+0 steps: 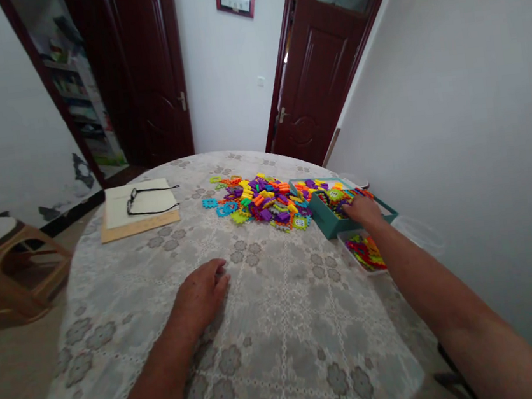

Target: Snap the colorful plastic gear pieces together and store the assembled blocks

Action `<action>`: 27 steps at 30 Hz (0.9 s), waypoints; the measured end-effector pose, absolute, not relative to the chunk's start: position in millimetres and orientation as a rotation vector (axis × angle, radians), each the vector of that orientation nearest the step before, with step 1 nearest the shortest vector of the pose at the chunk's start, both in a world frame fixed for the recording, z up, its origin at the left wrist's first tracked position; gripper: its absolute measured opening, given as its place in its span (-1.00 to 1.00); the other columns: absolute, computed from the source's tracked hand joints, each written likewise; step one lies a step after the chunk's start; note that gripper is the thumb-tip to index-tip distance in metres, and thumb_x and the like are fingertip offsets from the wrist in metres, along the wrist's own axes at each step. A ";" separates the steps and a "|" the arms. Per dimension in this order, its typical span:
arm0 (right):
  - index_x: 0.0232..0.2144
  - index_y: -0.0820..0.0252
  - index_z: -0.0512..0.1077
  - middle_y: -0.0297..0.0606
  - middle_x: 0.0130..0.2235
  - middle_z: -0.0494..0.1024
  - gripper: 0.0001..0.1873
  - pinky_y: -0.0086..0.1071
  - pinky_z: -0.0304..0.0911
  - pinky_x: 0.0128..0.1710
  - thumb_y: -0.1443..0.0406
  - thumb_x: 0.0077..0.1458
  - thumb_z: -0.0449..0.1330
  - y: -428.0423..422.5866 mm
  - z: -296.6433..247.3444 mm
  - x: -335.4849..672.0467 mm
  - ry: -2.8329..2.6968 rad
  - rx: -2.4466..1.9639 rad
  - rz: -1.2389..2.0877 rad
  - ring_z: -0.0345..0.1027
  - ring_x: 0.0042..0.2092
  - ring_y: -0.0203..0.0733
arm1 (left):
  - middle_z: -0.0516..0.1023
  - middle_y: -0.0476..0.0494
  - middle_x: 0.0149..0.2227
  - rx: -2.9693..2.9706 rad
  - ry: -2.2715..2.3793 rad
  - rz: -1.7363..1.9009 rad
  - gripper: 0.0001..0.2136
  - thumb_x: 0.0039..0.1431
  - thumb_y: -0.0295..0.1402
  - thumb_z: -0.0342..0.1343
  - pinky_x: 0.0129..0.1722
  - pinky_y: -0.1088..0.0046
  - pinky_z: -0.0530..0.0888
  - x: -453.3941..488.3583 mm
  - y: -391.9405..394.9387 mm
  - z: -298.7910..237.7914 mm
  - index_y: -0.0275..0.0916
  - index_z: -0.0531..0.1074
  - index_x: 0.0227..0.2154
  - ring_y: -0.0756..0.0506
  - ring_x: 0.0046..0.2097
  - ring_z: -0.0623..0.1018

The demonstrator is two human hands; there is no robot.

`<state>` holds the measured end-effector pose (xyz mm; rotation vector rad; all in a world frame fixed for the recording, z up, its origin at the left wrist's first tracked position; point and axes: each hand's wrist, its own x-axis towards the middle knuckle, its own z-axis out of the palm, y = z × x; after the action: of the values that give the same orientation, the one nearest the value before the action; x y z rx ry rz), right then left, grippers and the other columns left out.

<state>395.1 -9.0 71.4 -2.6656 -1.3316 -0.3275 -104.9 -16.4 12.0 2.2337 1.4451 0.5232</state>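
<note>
My left hand [203,294] rests on the patterned tablecloth, holding nothing, its fingers loosely curved with a gap between thumb and forefinger. Over at the right, my right hand [362,208] reaches into a teal box [329,223] of colourful plastic pieces. Its fingertips are down among those pieces, so I cannot make out whether they grip one. Left of the box lies a heaped pile of toy building pieces [266,201] in purple, orange, yellow, green and blue. Close under my right forearm, a clear plastic tub [355,254] contains more pieces, mostly red, orange and lime.
Black-framed glasses [152,210] lie on pale paper or a pad [116,207] at the table's far left. A round clear lid [419,235] is by the box. The table [283,351] adjoins a white wall at right; a stool [19,272] stands at left.
</note>
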 end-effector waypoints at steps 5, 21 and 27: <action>0.03 0.40 0.47 0.24 0.04 0.50 -0.59 -0.05 0.28 0.12 0.19 0.32 0.10 -23.0 72.9 363.6 -1.377 -2.365 -0.661 0.38 0.13 0.21 | 0.67 -0.26 0.00 2.235 1.434 0.559 -0.67 0.31 -0.33 0.03 0.01 0.31 0.49 -105.2 -20.2 11.4 -0.22 0.52 0.06 -0.20 -0.02 0.64; 0.16 0.09 0.48 -0.01 0.28 0.44 -0.58 0.13 0.21 0.30 0.20 0.29 0.21 -100.4 -16.3 187.6 -2.270 -1.440 0.134 0.28 0.30 0.18 | 0.62 -0.27 0.12 2.197 1.465 0.285 -0.55 0.31 -0.16 0.09 0.10 0.29 0.49 -98.9 -13.2 62.0 -0.16 0.45 0.21 -0.21 0.04 0.64; 0.16 0.00 0.48 -0.05 0.27 0.45 -0.56 0.16 0.21 0.30 0.21 0.25 0.25 -99.0 -23.2 187.6 -2.194 -1.417 0.182 0.28 0.31 0.20 | 0.41 -0.47 0.32 2.349 1.769 0.529 -0.38 0.38 -0.03 0.00 0.36 0.18 0.28 -68.7 78.0 65.6 -0.37 0.30 0.33 -0.31 0.37 0.39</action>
<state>187.6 -99.0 -23.2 -1.4171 -2.1936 0.1821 -68.7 78.0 65.6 2.3495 1.7686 0.5287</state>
